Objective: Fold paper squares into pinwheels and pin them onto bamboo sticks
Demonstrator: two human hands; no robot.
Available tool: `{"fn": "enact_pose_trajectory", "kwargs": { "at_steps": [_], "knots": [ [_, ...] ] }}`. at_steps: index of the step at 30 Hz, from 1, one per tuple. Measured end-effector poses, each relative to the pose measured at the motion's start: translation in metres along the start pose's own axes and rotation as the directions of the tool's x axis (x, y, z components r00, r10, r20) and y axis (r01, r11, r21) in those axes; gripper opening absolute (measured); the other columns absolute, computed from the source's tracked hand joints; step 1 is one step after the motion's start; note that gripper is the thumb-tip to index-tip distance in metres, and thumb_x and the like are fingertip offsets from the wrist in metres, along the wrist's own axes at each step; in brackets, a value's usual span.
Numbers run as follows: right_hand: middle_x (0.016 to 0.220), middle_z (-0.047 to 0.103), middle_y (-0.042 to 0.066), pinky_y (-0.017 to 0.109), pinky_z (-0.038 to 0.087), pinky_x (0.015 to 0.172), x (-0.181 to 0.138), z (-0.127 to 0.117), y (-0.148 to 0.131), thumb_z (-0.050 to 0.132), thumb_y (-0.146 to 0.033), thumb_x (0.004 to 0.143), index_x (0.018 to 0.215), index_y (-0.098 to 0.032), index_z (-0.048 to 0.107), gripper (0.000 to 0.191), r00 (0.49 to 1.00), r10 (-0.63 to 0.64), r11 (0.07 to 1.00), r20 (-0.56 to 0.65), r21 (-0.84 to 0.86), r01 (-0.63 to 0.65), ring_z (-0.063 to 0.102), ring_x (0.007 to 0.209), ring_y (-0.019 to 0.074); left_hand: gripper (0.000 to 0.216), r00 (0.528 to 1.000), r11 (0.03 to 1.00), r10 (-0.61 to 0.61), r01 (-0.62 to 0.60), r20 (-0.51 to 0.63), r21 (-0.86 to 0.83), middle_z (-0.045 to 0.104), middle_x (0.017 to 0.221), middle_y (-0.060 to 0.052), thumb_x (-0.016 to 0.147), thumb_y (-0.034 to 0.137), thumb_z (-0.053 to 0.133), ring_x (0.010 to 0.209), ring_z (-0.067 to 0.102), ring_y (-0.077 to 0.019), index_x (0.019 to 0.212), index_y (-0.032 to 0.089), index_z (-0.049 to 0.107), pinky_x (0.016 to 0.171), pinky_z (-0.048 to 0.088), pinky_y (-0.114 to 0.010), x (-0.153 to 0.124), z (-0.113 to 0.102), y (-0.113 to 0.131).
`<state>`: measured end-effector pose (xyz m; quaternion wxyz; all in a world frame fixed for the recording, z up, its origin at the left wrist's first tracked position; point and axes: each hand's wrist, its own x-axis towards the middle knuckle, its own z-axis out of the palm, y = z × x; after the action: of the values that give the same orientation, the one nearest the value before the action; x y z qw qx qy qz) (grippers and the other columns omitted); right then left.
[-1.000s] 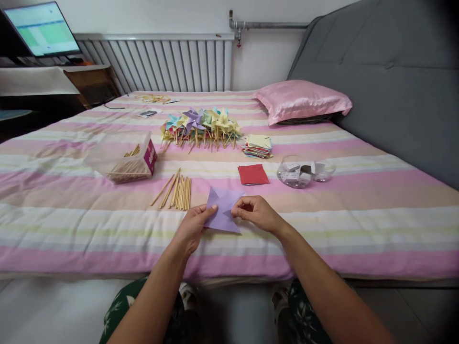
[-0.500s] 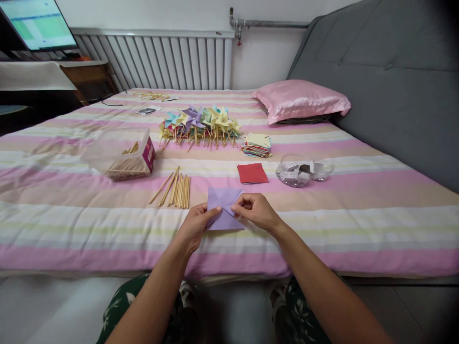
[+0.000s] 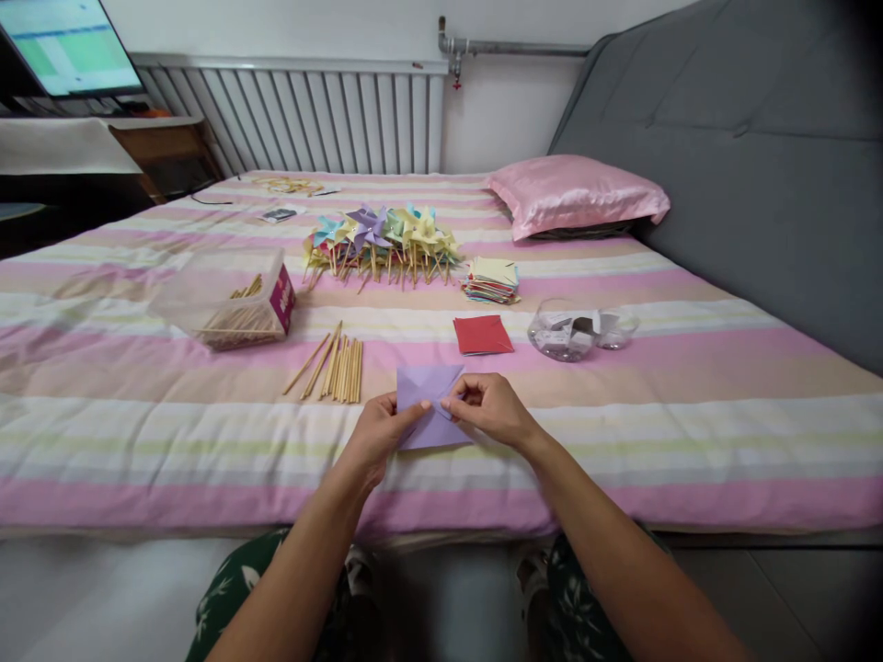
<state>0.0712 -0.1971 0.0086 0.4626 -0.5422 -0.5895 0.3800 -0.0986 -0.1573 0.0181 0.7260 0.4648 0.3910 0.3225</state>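
A lilac paper square (image 3: 426,405) with cut flaps lies near the front edge of the striped bed (image 3: 138,414). My left hand (image 3: 379,437) pinches its left side with thumb and fingers. My right hand (image 3: 491,409) pinches a flap tip at the paper's centre, fingers curled. A red paper square (image 3: 482,334) lies just beyond. A loose row of wooden sticks (image 3: 335,366) lies to the left of the paper.
A pile of finished paper pinwheels (image 3: 383,241) sits mid-bed, with a stack of coloured papers (image 3: 492,279) to its right. A clear box of sticks (image 3: 227,299) stands left; a glass bowl (image 3: 567,331) right. A pink pillow (image 3: 576,193) and grey headboard (image 3: 745,165) lie behind.
The lilac paper has been turned from a diamond tilt to lie square. My right hand has brought a flap in toward the centre, and both hands have closed in together.
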Motion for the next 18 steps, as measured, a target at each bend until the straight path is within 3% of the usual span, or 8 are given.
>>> {"fn": "enact_pose_trajectory", "kwargs": {
  "at_steps": [7,18],
  "knots": [
    [0.063,0.064,0.003,0.023,0.045,0.054,-0.0008,0.001,-0.0009,0.059,-0.03,0.074,0.065,-0.016,0.059,0.017,1.0,-0.012,0.998,-0.011,-0.069,0.011,0.06,0.058,0.0139,0.033,0.991,0.994,0.044,-0.031,-0.123,0.107,0.07,0.073,-0.008,0.056,0.031,0.078,0.062,0.06,-0.0171,0.079,0.009,0.069,0.06,0.046,-0.026,0.0013,0.0024,-0.0077],
    [0.06,0.061,0.001,0.02,0.04,0.05,-0.0008,0.0011,0.0001,0.06,-0.03,0.074,0.064,-0.016,0.058,0.017,0.998,-0.046,0.989,-0.037,-0.145,0.04,0.055,0.054,0.0113,0.034,0.99,0.991,0.032,-0.014,-0.14,0.131,0.07,0.071,-0.008,0.056,0.032,0.078,0.061,0.059,-0.0169,0.078,0.008,0.07,0.057,0.044,-0.025,0.0035,0.0021,-0.0101]
  ]
}}
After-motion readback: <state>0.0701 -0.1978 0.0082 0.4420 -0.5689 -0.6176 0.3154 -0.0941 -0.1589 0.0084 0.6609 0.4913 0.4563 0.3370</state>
